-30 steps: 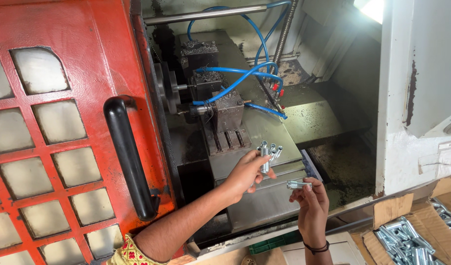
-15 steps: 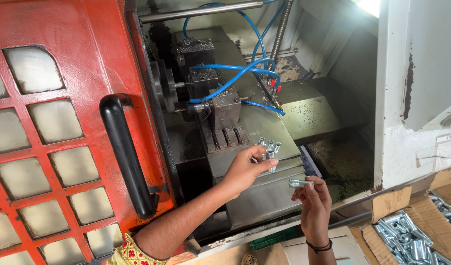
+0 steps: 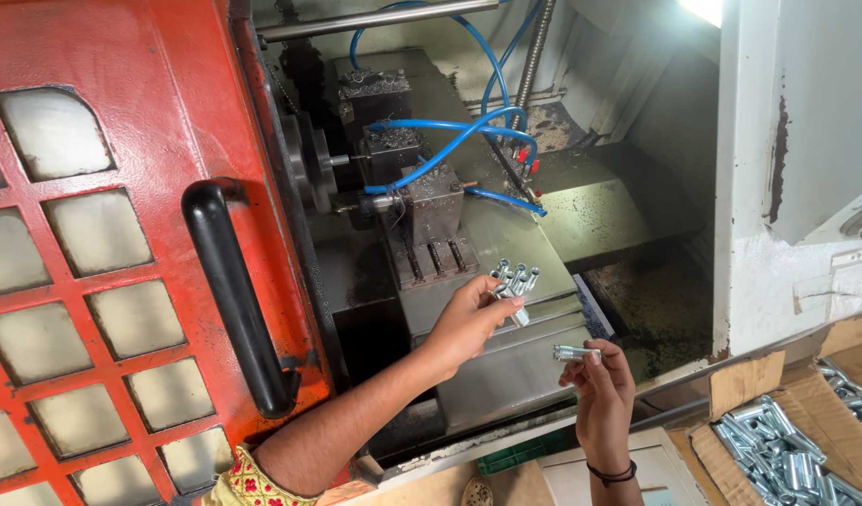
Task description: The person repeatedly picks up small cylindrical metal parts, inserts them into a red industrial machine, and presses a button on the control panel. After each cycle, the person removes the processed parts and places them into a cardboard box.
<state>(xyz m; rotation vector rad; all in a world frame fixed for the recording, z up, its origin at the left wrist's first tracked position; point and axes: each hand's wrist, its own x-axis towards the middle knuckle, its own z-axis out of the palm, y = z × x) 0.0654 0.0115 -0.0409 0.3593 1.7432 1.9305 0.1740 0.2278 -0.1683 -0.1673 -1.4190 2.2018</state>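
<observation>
**One fitting singled out, a bunch waiting at the lathe**

Nearest us, at the right, an open cardboard box of silvery metal fittings [image 3: 778, 459] lies full, so we judge most of the work is left. Our right hand [image 3: 601, 398] pinches one short silvery cylindrical fitting [image 3: 576, 353] at its right end; its long axis runs level, left to right, the free end pointing left. A little farther and to the left, our left hand [image 3: 468, 319] has its grip closed on a bunch of like silvery fittings [image 3: 513, 281], their ends fanning up and away. Beyond, behind the open red machine door with its black handle [image 3: 234, 290], the grey steel tool block with blue air hoses [image 3: 431, 201] stands; nothing looks loaded yet.
</observation>
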